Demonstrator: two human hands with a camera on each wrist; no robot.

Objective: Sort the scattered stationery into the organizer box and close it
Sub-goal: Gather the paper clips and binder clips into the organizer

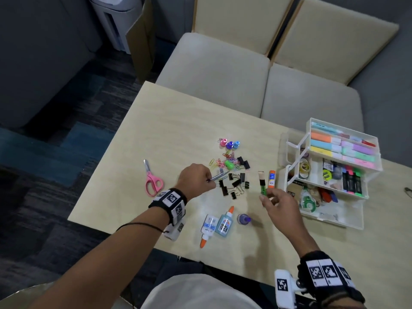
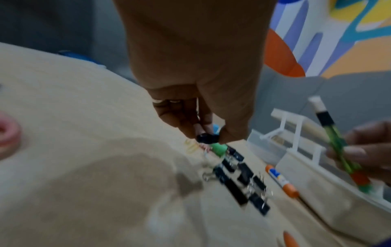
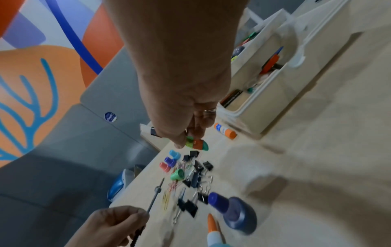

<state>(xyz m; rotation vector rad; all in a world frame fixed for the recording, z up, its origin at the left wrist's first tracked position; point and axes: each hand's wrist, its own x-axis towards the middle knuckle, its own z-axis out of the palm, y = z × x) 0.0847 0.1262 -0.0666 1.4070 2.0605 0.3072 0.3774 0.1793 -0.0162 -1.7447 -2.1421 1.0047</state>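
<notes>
Organizer box (image 1: 347, 221), white, tiered trays swung open, standing at the table's (image 1: 178, 121) right side; upper tray holds pastel highlighters, lower trays tape rolls, markers and small items. Scattered stationery lies mid-table: black binder clips (image 1: 236, 182), coloured paper clips (image 1: 225, 162), a glue stick (image 1: 271, 179) just left of the box, pink scissors (image 1: 152, 181) near the left edge, two glue bottles (image 1: 217, 224) with labels too blurred to read, and a purple bottle (image 1: 244, 219) near the front edge. Left hand (image 1: 196, 180) pinches a thin metal pen (image 1: 219, 176) between curled fingertips. Right hand (image 1: 279, 205) pinches a green pen (image 1: 262, 185) by its lower end, remaining fingers loosely spread. The table's far half lies bare.
</notes>
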